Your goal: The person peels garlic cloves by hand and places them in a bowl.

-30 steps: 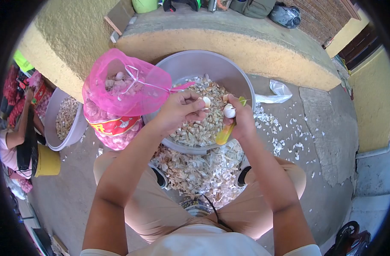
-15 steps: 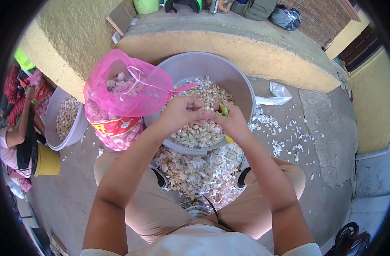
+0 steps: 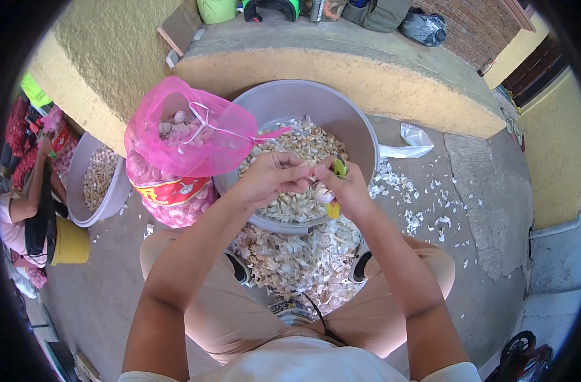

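Note:
My left hand (image 3: 274, 177) and my right hand (image 3: 343, 186) meet over the near rim of a big grey basin (image 3: 290, 100) full of garlic cloves (image 3: 303, 145). In my right hand is a small knife with a yellow-green handle (image 3: 339, 169), and a white garlic piece (image 3: 323, 194) rests against its fingers. My left hand's fingers pinch at that same garlic, thumb and fingertips closed on it. A heap of papery garlic skins (image 3: 303, 254) lies on the ground between my knees, under my hands.
A pink mesh bag of garlic (image 3: 179, 149) leans on the basin's left side. Another person (image 3: 23, 210) sits far left by a second basin (image 3: 96, 181) and a yellow bucket (image 3: 71, 242). A concrete ledge (image 3: 341, 60) runs behind; skins litter the floor to the right (image 3: 418, 197).
A second ago my hands were apart, each with a garlic piece showing. They have come together and dropped slightly toward the basin's near rim; the knife handle is mostly hidden in my fist.

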Available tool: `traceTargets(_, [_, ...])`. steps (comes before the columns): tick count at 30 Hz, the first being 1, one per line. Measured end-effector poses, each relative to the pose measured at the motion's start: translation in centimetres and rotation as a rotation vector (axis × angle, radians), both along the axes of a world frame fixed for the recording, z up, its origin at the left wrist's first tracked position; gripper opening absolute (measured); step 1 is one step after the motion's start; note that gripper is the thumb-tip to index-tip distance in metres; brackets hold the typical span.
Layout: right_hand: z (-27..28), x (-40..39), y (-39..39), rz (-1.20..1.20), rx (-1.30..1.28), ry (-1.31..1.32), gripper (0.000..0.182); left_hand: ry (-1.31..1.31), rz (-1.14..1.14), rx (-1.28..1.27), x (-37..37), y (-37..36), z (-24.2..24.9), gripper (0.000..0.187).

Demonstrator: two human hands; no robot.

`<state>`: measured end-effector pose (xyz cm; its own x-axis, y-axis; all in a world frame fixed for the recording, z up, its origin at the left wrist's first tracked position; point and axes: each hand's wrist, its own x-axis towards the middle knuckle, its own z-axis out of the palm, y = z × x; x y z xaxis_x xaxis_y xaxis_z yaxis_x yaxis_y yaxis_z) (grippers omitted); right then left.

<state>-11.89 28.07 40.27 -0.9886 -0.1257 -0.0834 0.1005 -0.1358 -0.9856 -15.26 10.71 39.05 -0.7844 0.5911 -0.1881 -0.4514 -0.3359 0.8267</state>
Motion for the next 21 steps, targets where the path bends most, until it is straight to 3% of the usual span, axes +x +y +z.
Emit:
traceTargets(1, [-0.2,0.1,-0.3,-0.057,-0.096,0.03,0.02,-0.025,0.038,0.04,-0.1,0.0,0.0,0.02])
traceTargets(6, [-1.3,-0.6,0.2,-0.081,0.089,0.078,0.024,-0.104,0.131,0.099,-0.2,0.6,0.3,0.02])
traceTargets(10, [0.4,-1.3,0.6,-0.131,0.415,0.005,0.03,0.08,0.12,-0.202,-0.2,0.6,1.0,0.023])
traceTargets(21, [-0.3,-1.1,0.7,0.118,0.472,0.164,0.026,0.295,0.048,-0.393,-0.1,0.4,0.8,0.021])
